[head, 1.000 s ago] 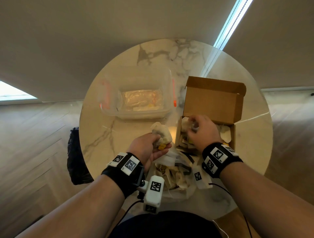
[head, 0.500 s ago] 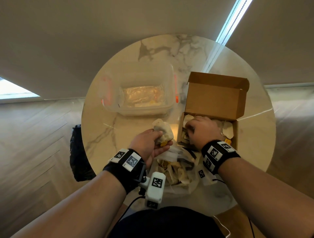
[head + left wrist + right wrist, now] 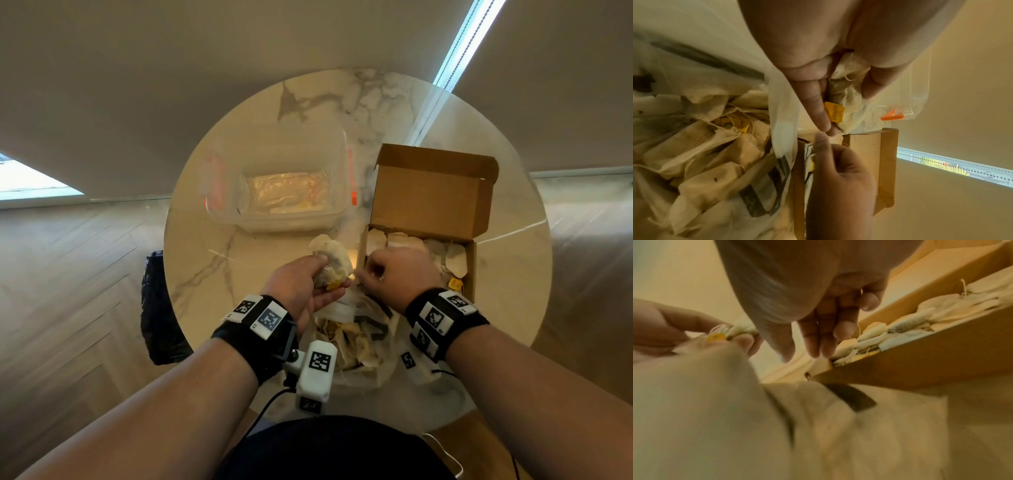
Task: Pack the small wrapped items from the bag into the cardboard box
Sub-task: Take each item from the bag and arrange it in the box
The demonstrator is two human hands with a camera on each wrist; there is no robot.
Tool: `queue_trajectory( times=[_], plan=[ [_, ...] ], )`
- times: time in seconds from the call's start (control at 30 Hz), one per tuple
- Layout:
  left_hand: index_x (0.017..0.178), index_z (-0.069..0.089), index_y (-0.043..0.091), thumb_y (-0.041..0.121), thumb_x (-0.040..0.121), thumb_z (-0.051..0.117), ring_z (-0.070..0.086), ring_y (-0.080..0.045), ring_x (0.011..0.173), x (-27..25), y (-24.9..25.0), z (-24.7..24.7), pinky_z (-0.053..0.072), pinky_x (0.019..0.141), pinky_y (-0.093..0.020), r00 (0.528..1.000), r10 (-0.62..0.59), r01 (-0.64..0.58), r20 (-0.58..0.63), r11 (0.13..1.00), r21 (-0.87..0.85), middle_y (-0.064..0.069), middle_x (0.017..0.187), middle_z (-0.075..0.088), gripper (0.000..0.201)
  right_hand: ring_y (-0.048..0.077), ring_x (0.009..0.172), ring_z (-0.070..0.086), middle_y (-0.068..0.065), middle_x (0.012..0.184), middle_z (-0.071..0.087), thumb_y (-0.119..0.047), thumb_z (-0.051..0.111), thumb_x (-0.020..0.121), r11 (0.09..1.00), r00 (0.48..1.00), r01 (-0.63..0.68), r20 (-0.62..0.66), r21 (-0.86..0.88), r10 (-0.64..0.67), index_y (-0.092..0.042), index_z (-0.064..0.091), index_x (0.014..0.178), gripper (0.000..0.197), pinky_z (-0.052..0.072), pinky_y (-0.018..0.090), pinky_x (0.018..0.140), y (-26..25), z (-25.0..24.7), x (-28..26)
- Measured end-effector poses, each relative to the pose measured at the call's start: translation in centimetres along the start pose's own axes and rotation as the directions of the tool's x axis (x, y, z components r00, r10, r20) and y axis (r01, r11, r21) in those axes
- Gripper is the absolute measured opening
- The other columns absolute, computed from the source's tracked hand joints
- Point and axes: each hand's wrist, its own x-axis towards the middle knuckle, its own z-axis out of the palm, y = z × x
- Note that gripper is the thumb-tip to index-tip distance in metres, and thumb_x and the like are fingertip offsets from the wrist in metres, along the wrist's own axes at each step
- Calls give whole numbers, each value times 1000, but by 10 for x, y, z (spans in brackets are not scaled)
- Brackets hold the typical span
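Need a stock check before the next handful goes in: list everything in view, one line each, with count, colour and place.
table: one, round, white marble, under everything.
cardboard box: one, brown, lid open, right side of the table.
tea bags in box: many, off-white, count unclear, packed inside.
plastic bag: one, white with dark print, near edge of the table, more tea bags inside.
plastic tub: one, clear with orange clips, left of the box.
black bag: one, on the floor left of the table.
held tea bags: small bunch, off-white with yellow tags, in the left hand.
left hand: grips that bunch.
right hand: fingers loose, holding nothing, at the box's near left corner.
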Motion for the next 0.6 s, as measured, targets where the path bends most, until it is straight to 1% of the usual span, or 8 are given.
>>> queue_trajectory(
  times=[0.07, 0.13, 0.23, 0.3, 0.37, 0.47, 0.53, 0.6],
  plan=[
    [118, 64, -1, 14, 107, 56, 77, -39, 102, 0, -2, 2, 64, 78, -37, 1000, 23, -23, 16, 999, 35, -27, 110, 75, 21, 11, 76, 62, -13, 79, 64, -68, 56, 91, 1000, 990, -19, 136, -7, 20, -34, 67, 86, 37, 59, 36, 73, -3, 3, -9],
    [118, 66, 1, 13, 106, 58, 74, -40, 108, -1, -3, 4, 66, 75, -36, 998, 46, -48, 35, 997, 59, -28, 118, 73, 19, 13, 79, 64, -13, 85, 66, -60, 57, 94, 1000, 983, 28, 182, -6, -27, -35, 71, 93, 29, 60, 36, 75, -1, 5, -18],
    [118, 67, 3, 10, 104, 60, 74, -37, 109, -4, -7, 10, 66, 73, -34, 996, 65, -69, 53, 995, 72, -23, 118, 74, 17, 17, 89, 64, -10, 96, 69, -51, 56, 100, 995, 982, 95, 170, -43, -87, -33, 73, 102, 25, 55, 34, 82, 2, 3, -27],
    [118, 68, 4, 9, 104, 61, 75, -30, 102, -5, -10, 14, 65, 72, -33, 995, 67, -73, 69, 995, 75, -20, 115, 75, 16, 14, 88, 64, -12, 94, 69, -49, 57, 100, 997, 989, 79, 128, -23, -76, -34, 73, 100, 22, 52, 33, 81, 4, -2, -32],
    [120, 67, 5, 7, 103, 62, 76, -27, 99, -7, -14, 18, 65, 72, -32, 993, 71, -79, 98, 993, 86, -18, 115, 75, 18, 6, 79, 61, -16, 83, 65, -48, 61, 99, 981, 998, -14, 64, 194, 2, -34, 71, 91, 19, 46, 29, 71, 7, -9, -38],
    [122, 67, 8, 5, 101, 64, 77, -27, 102, -10, -21, 24, 65, 81, -37, 983, 87, -109, 160, 985, 134, -16, 116, 77, 22, 5, 74, 63, -12, 78, 68, -48, 67, 96, 750, 992, -99, 8, 654, 124, -32, 71, 87, 19, 49, 26, 67, 7, -25, -48],
    [123, 66, 9, 5, 99, 67, 78, -28, 102, -12, -24, 28, 64, 84, -40, 978, 93, -125, 186, 978, 166, -16, 115, 77, 24, 15, 78, 68, -5, 84, 73, -49, 74, 91, 640, 989, -115, 30, 759, 141, -28, 73, 91, 21, 56, 31, 69, 5, -34, -53],
    [125, 66, 9, 7, 100, 65, 77, -29, 103, -14, -24, 31, 64, 83, -41, 976, 91, -128, 199, 974, 184, -17, 116, 77, 25, 22, 78, 69, 3, 87, 74, -41, 81, 89, 567, 984, -134, 43, 812, 170, -24, 74, 90, 18, 59, 39, 73, 4, -37, -55]
  ],
)
